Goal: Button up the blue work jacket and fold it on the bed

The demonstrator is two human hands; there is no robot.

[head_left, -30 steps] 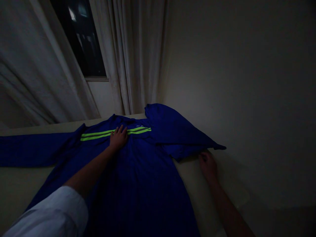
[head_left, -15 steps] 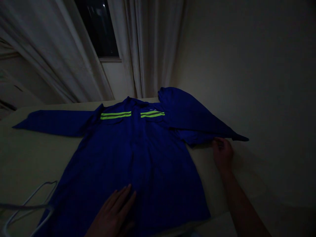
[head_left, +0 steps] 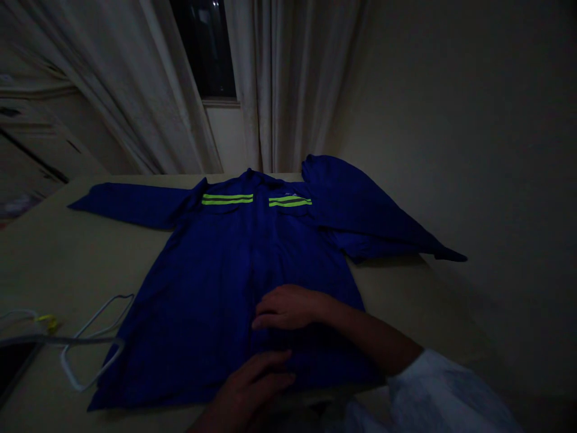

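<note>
A dark blue long-sleeved work jacket lies spread out, front side up, with yellow-green reflective stripes across both chest pockets. Its left-hand sleeve reaches out flat, while the sleeve on the right side slopes down toward the wall with its cuff end jutting out. Over the lower middle of the jacket is my right hand, fingers stretched and pointing left, holding nothing. Closer to me, near the hem, my left hand has its fingers extended and apart, also without anything in it. Whether either palm presses the cloth I cannot tell.
The jacket rests on a pale table. A white cable loops by its lower left edge, near a yellow piece and a dark flat object. Behind stand curtains and a dark window; a wall borders the right.
My right hand has left the right-side sleeve and come left over the jacket's lower middle. My left hand has shifted right and toward the hem. The view has turned slightly left.
</note>
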